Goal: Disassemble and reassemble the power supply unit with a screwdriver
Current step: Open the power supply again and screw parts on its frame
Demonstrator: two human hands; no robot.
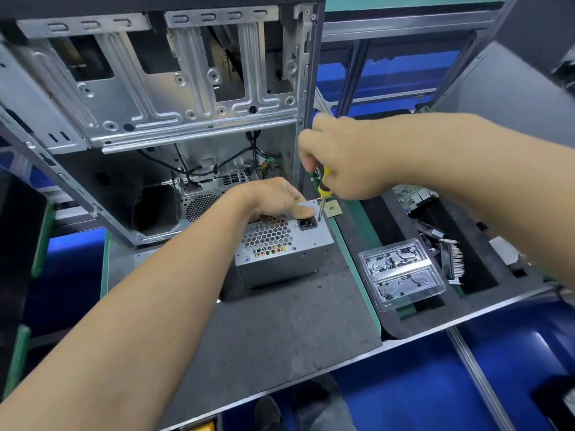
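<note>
Item: power supply unit [280,247], grey metal box with a honeycomb grille and a black socket, sitting on a dark grey mat [280,331] that is covering the desk [348,253], whose green surface is showing along the mat's right edge. Left hand [273,199] is resting on the unit's far top edge, fingers curled over it and the thumb lying by the socket, holding the box. Right hand [348,157] is gripping the yellow handle of a screwdriver [322,194], shaft pointing down, its tip touching the unit's top face just right of the socket. Item: open computer case [161,98], bare silver chassis standing behind the unit, black cables hanging inside its lower bay. Item: small square chip [332,209], lying just beside the unit's far right corner. Item: clear plastic tray [401,275], two compartments holding small dark parts, lying right of the mat. Item: black tray [485,269], sitting further right, holding a circuit board [413,195] and assorted dark and metal pieces, too blurred to identify. Surroundings: blue bins [420,384] are showing below the desk's front edge, and a metal frame rack [404,26] is rising behind at the right.
</note>
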